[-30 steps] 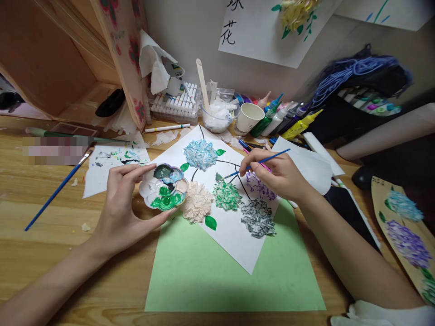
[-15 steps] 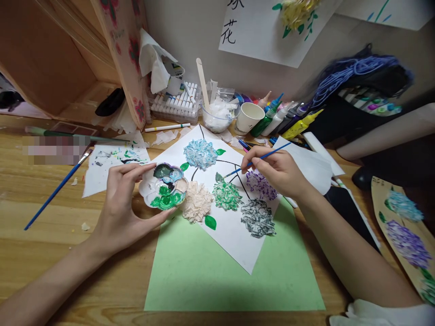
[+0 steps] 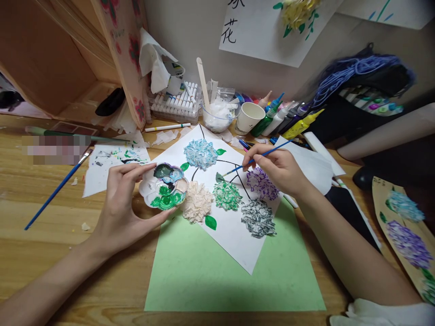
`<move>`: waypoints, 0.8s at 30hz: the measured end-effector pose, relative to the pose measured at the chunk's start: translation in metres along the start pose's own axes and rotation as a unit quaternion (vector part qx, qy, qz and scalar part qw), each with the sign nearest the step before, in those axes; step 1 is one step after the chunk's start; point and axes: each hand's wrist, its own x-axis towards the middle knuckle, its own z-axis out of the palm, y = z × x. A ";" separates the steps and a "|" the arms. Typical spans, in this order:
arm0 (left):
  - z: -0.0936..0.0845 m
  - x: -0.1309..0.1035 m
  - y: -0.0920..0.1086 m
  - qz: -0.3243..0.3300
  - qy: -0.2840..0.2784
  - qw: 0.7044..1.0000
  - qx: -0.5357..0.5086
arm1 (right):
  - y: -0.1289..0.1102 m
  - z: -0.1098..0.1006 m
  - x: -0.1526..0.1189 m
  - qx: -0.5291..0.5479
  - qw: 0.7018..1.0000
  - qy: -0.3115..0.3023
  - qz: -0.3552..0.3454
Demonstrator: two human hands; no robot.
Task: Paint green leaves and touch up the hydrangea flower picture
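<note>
My left hand [image 3: 125,208] grips a white flower-shaped palette [image 3: 146,192] with green, dark and light blue paint, thumb and fingers at its rim. My right hand [image 3: 272,165] holds a thin blue paintbrush [image 3: 249,162]; its tip touches or hovers just over a dark green leaf [image 3: 219,178] above the green flower [image 3: 227,195]. The white paper [image 3: 238,244] lies turned on a light green sheet [image 3: 234,290]. It also bears a blue flower [image 3: 200,154], a cream flower [image 3: 197,202], a purple flower [image 3: 261,183], a grey flower [image 3: 258,218] and black stems.
A second brush [image 3: 56,194] and a paint-stained paper [image 3: 115,156] lie at the left. Behind the work stand a marker box [image 3: 175,106], a bowl of paper scraps [image 3: 219,115], a paper cup [image 3: 249,118] and paint bottles [image 3: 302,123]. A flower-decorated strip [image 3: 404,226] lies at the right.
The brush tip has shifted very slightly left and down at the leaf, and my right hand has moved a little with it. My left hand and the palette look unchanged.
</note>
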 end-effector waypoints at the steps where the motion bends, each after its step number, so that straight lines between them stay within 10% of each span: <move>1: 0.000 0.000 0.000 0.002 0.000 1.000 0.002 | 0.000 0.000 0.000 -0.006 1.000 -0.006 -0.002; 24: -0.001 -0.001 0.001 -0.002 -0.002 1.000 0.002 | 0.005 0.000 0.000 0.029 0.998 0.052 -0.011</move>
